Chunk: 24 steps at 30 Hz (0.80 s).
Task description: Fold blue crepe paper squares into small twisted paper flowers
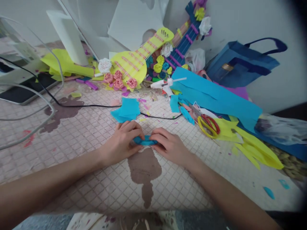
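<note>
Between my two hands is a small folded or rolled piece of blue crepe paper [146, 141], held low over the table. My left hand [126, 138] pinches its left end with thumb and fingers. At the other end, my right hand [166, 143] grips it the same way; part of the paper is hidden by the fingers. Just beyond my left hand lie several cut blue paper squares [129, 108] in a loose stack. A white glue gun [163, 84] rests farther back, and scissors [208, 125] with red and yellow handles lie to the right.
A yellow paper guitar [130, 65] with pink paper roses and a blue paper guitar [183, 48] lean at the back. Blue sheets [216, 95], yellow paper [254, 142] and a blue bag [242, 64] fill the right. A black cord [96, 105] crosses the table [91, 182].
</note>
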Each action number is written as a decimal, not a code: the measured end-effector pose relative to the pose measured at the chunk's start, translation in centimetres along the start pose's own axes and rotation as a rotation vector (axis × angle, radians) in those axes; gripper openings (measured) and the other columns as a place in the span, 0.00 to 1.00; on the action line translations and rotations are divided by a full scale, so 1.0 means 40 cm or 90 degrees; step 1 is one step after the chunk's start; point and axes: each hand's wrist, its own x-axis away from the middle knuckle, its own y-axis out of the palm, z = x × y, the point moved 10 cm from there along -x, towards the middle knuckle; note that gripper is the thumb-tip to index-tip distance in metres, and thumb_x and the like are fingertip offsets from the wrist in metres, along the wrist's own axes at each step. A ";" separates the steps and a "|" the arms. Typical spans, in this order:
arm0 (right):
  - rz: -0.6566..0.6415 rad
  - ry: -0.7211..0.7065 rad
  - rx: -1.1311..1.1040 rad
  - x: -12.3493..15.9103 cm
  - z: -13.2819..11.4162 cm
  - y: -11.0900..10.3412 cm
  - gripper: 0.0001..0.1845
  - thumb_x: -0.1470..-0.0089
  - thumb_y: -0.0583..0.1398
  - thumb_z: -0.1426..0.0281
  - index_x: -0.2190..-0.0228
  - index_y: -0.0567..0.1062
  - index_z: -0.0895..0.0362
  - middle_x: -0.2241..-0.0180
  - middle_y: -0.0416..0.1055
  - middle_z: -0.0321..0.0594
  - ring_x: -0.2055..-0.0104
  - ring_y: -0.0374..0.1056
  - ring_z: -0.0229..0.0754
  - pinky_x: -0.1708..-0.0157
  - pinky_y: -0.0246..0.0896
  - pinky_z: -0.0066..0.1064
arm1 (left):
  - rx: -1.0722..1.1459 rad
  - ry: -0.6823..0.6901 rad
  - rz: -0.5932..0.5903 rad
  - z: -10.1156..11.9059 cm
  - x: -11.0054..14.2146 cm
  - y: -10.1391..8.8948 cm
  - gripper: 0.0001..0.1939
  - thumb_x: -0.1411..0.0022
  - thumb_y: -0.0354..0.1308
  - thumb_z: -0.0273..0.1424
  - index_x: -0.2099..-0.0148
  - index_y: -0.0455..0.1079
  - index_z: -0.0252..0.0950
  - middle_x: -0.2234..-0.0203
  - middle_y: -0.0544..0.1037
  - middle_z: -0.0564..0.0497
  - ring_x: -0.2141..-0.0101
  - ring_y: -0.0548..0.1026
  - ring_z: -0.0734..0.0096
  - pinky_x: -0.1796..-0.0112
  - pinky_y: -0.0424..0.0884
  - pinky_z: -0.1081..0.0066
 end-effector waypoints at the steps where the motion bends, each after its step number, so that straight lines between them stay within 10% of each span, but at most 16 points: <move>1: 0.004 0.002 -0.006 0.000 0.001 -0.002 0.09 0.40 0.53 0.70 0.58 0.69 0.56 0.56 0.67 0.44 0.59 0.67 0.39 0.65 0.65 0.29 | 0.005 0.002 0.003 -0.001 0.000 0.000 0.06 0.42 0.59 0.27 0.60 0.68 0.38 0.59 0.70 0.49 0.57 0.66 0.62 0.55 0.60 0.60; 14: 0.040 0.078 -0.091 -0.007 0.020 -0.004 0.06 0.43 0.54 0.75 0.63 0.68 0.55 0.61 0.68 0.38 0.59 0.66 0.38 0.64 0.62 0.29 | 0.018 -0.044 0.012 -0.007 -0.014 0.008 0.03 0.39 0.54 0.27 0.65 0.69 0.36 0.64 0.72 0.50 0.59 0.68 0.63 0.57 0.60 0.62; 24: -0.033 -0.036 0.017 -0.001 -0.002 0.008 0.09 0.39 0.53 0.67 0.61 0.70 0.56 0.57 0.67 0.43 0.61 0.67 0.38 0.67 0.63 0.28 | 0.013 -0.019 -0.001 -0.003 -0.010 0.011 0.05 0.38 0.54 0.30 0.64 0.71 0.37 0.63 0.71 0.49 0.59 0.68 0.62 0.57 0.60 0.60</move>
